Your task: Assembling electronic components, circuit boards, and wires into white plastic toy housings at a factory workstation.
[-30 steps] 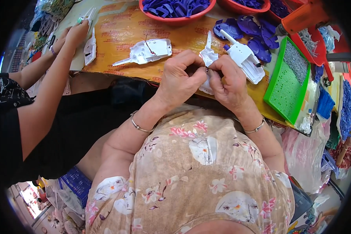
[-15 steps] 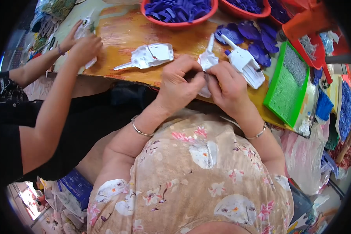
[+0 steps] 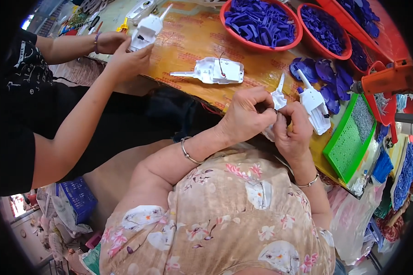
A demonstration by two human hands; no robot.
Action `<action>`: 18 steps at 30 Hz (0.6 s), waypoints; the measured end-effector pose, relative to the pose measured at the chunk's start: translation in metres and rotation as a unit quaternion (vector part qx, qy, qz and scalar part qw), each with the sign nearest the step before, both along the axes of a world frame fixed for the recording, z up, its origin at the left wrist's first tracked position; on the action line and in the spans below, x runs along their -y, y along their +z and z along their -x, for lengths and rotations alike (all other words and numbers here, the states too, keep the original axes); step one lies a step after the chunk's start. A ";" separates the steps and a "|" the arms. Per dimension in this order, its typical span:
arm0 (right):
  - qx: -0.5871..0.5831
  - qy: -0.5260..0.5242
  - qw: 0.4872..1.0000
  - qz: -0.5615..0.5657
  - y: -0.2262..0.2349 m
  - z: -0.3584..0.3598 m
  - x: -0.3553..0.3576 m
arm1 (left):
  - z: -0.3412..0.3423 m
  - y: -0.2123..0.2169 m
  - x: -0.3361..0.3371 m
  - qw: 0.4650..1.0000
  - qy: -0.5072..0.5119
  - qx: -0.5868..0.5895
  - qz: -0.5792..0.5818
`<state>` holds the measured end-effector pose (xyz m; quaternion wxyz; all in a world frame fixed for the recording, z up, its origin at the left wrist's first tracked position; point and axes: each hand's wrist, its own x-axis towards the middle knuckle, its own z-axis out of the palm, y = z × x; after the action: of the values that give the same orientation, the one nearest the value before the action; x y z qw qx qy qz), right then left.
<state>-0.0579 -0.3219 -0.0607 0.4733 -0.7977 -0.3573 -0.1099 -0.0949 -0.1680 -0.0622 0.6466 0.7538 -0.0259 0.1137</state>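
Note:
My left hand (image 3: 248, 115) and my right hand (image 3: 294, 130) meet at the table's near edge, thumbs and forefingers pinched together. A small dark bit (image 3: 276, 111) shows between the fingertips, too small to name. Around and behind them is a white plastic housing (image 3: 279, 97) with a tapered stem; my fingers cover much of it. Just right of my right hand lies a similar white housing (image 3: 315, 110) with a stem and a dark piece at its side. Another white housing (image 3: 219, 70), open side up with a thin wire, lies left of my hands.
At the left, a co-worker's hands (image 3: 132, 57) hold a white housing (image 3: 147, 30). Red baskets (image 3: 260, 45) of purple parts stand at the back. Purple discs (image 3: 328, 75), a green tray (image 3: 351, 142) of small metal pieces and an orange power driver (image 3: 390, 80) are to the right.
The view has shifted, so the table's things sit farther right. My hands keep their pinch at the white housing. The co-worker's hands now hold a white housing with its stem pointing away.

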 end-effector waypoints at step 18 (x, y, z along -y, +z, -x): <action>0.024 -0.005 1.000 0.019 -0.002 0.006 -0.001 | 0.000 -0.005 0.002 0.998 0.019 0.045 -0.032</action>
<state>-0.0638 -0.3205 -0.0626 0.4488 -0.8053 -0.3668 -0.1247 -0.0946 -0.1698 -0.0668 0.6184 0.7684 -0.0441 0.1589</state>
